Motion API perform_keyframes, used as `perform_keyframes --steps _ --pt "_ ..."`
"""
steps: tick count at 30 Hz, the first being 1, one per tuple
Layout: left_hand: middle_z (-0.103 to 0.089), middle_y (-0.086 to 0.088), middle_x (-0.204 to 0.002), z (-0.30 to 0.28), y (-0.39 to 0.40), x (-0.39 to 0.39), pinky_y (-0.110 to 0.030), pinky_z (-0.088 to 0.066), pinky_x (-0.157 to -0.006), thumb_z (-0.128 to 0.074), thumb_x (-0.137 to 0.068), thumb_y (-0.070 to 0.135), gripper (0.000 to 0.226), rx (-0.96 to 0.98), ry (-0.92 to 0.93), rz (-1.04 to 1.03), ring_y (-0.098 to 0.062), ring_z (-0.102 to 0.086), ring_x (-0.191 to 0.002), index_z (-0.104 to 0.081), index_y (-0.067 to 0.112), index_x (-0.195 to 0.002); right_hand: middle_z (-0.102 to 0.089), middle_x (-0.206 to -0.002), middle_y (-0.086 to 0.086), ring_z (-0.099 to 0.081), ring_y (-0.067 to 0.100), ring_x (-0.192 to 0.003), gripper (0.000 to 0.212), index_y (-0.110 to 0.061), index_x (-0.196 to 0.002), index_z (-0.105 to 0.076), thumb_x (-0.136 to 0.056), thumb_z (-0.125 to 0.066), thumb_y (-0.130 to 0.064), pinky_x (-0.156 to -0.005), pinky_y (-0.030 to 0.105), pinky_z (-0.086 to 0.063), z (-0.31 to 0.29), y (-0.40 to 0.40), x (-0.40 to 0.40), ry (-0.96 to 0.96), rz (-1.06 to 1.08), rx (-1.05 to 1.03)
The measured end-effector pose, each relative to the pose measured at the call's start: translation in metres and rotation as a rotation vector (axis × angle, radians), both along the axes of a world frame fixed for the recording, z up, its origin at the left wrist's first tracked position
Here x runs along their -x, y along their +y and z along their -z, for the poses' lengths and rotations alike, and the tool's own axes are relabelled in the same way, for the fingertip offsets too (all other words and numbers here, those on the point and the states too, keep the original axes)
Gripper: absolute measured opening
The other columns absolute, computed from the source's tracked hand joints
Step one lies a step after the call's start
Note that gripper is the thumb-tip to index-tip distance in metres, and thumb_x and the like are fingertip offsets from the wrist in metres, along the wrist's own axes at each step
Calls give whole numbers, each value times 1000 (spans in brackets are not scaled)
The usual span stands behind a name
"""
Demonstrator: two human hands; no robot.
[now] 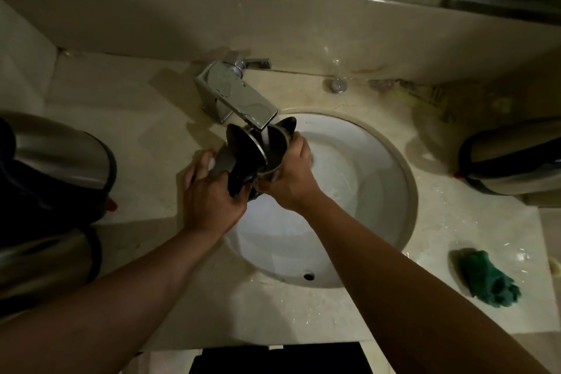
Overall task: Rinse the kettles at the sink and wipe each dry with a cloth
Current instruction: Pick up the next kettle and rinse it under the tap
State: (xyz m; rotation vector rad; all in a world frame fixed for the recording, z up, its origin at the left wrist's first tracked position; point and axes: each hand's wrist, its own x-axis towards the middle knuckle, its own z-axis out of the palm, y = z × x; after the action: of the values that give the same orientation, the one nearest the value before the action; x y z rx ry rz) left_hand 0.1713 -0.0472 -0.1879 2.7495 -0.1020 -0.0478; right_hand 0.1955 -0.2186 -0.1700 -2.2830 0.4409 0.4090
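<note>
At the centre of the frame, over the upper-left rim of the white sink (379,215), I hold a steel kettle (273,150) tipped under the square chrome tap (239,94), its lid (243,146) swung open. My left hand (212,200) grasps the dark handle at the kettle's near end; my right hand (291,179) wraps the steel body from the right. A thin stream of water runs from the spout into the open mouth.

What could go wrong: the wet steel could slip in my right hand and knock the tap or drop into the basin; the hinged lid could swing shut across the stream and spray water over the counter; and water could reach the kettle's base, which I judge should stay dry.

Containers: how much water the held kettle has in it I cannot tell. The basin looks wet, with no standing pool that I can make out. Two more steel kettles (57,155) sit at the left edge of the frame, one kettle at the right edge (513,158); their insides are hidden. A crumpled green cloth (485,279) lies on the counter at lower right, well apart from my hands
</note>
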Motion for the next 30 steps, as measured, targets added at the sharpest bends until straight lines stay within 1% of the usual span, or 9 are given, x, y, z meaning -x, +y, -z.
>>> perform_keyframes --steps 6,9,11,16,19,25,30 --pt "-61 -23 -132 -1 0 0 -45 -34 -109 -80 -75 37 29 7 21 4 -30 -41 -142 -69 10 -77 -16 -167 5 -19 35 -156 138 -26 -160 -11 -56 -101 -32 -120 57 -39 4 -1 0 19 5 -12" --pt "-66 -25 -123 -4 -1 0 -46 -36 -107 -82 -74 35 29 21 12 0 -31 -44 -139 -68 9 -74 -18 -166 5 -20 34 -155 137 -24 -160 -12 -57 -101 -31 -121 56 -38 2 -2 -2 20 -4 3" --pt "-67 -25 -120 -4 -2 0 -46 -37 -106 -83 -74 34 29 30 9 -8 -32 -46 -138 -68 9 -73 -19 -165 4 -20 34 -154 135 -23 -160 -13 -57 -101 -31 -121 56 -38 3 -2 -3 22 -5 10" --pt "-64 -23 -126 -6 -1 1 -46 -35 -107 -81 -75 36 27 44 38 -7 -32 -43 -140 -69 11 -76 -23 -163 4 -24 32 -153 135 -24 -159 -15 -55 -101 -32 -120 56 -41 -2 -1 -1 17 3 -1" --pt "-64 -22 -126 -2 1 0 -46 -35 -106 -80 -75 36 26 43 30 4 -31 -42 -140 -68 13 -77 -23 -163 5 -21 32 -153 133 -24 -159 -15 -57 -100 -33 -121 56 -38 -6 0 0 21 0 13" --pt "-60 -22 -133 2 1 -2 -45 -33 -108 -76 -78 41 31 15 36 -3 -30 -39 -142 -69 10 -80 -26 -160 5 -26 32 -151 129 -24 -158 -17 -59 -99 -32 -119 55 -41 -4 2 -3 9 -30 34" --pt "-59 -24 -134 5 1 -2 -45 -34 -107 -71 -78 42 34 28 12 -6 -29 -41 -139 -69 8 -81 -24 -161 6 -23 33 -152 130 -20 -159 -15 -61 -99 -31 -120 56 -40 -3 0 -2 0 -27 25"
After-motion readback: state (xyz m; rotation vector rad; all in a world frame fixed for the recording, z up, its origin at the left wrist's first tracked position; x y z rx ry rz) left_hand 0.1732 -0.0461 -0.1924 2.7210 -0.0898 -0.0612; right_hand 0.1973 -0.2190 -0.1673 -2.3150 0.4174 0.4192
